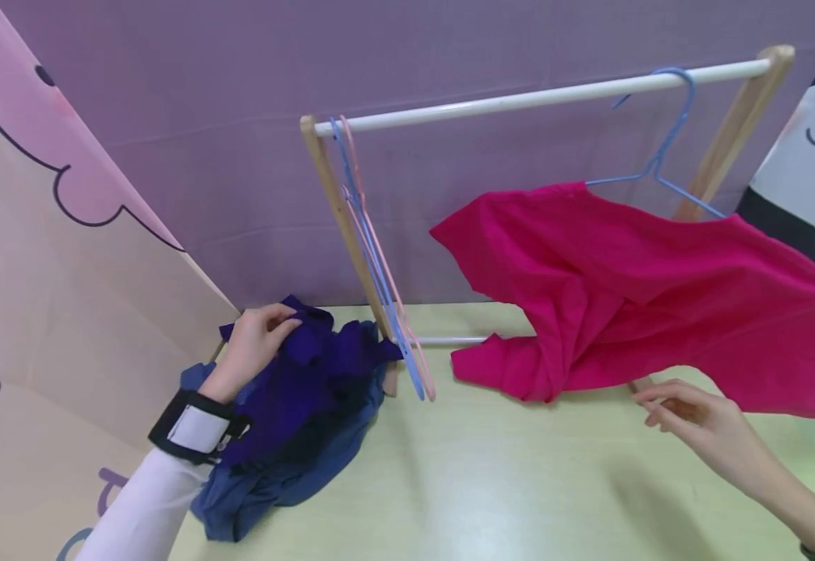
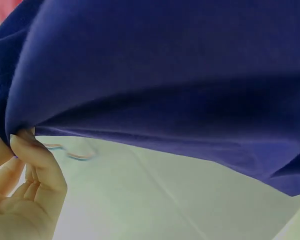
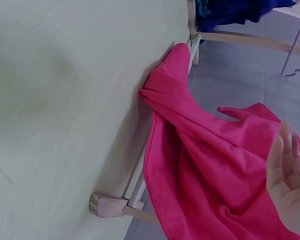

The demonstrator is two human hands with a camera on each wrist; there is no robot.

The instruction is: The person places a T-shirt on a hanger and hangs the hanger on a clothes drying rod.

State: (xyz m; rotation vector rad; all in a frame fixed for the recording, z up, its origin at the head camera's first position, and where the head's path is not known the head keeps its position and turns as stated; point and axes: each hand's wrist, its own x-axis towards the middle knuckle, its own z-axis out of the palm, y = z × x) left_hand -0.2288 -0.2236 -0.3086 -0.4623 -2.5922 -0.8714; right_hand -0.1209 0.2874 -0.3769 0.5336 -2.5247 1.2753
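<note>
My left hand (image 1: 253, 347) pinches the edge of a dark purple-blue garment (image 1: 309, 366) between thumb and fingers; the left wrist view shows its raised cloth (image 2: 155, 60) stretching away from the pinch. Beneath it lies a crumpled denim-blue garment (image 1: 288, 487). A bright pink shirt (image 1: 632, 288) hangs from a blue hanger (image 1: 660, 160) on the right part of the rack. Just below the shirt's lower edge is my right hand (image 1: 702, 428), fingers loosely bent and holding nothing. In the right wrist view that hand appears in front of the pink cloth.
A wooden rack with a white rail (image 1: 520, 101) stands on the pale table (image 1: 520, 483). At its left end hang empty blue (image 1: 379, 273) and pink hangers (image 1: 386, 265). A purple curtain (image 1: 204, 101) is behind, and a cartoon-printed panel (image 1: 64, 273) borders the left side.
</note>
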